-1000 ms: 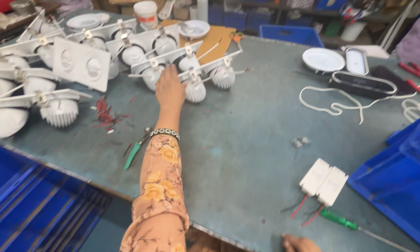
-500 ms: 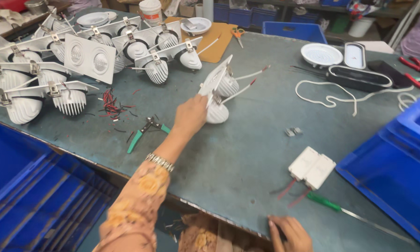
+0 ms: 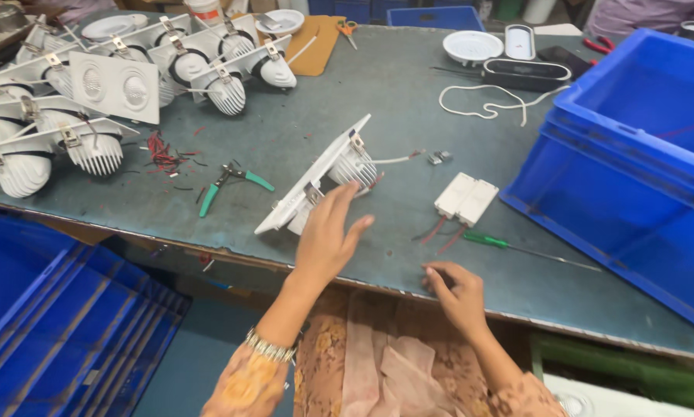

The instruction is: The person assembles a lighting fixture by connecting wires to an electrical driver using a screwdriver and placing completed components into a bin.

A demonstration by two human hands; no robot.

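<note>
A white twin downlight fixture [image 3: 321,174] with ribbed heat sinks lies tilted on the grey-green table [image 3: 378,100], loose wires trailing to its right. My left hand [image 3: 328,239] reaches over the near table edge, fingers spread, fingertips touching the fixture's near end. My right hand [image 3: 457,297] rests on the table's front edge with fingers curled together and nothing seen in it. It lies just below two white driver boxes [image 3: 466,197] with red wires and a green-handled screwdriver [image 3: 509,245].
Green-handled pliers [image 3: 230,185] and red wire scraps [image 3: 162,150] lie left of the fixture. Several more fixtures [image 3: 123,85] crowd the far left. Blue crates stand at right [image 3: 633,177] and lower left [image 3: 54,324]. A white cord [image 3: 486,100] lies at the back.
My left hand has pulled the twin fixture from the far pile toward the near edge and loosened its hold. My right hand has come up onto the table edge.
</note>
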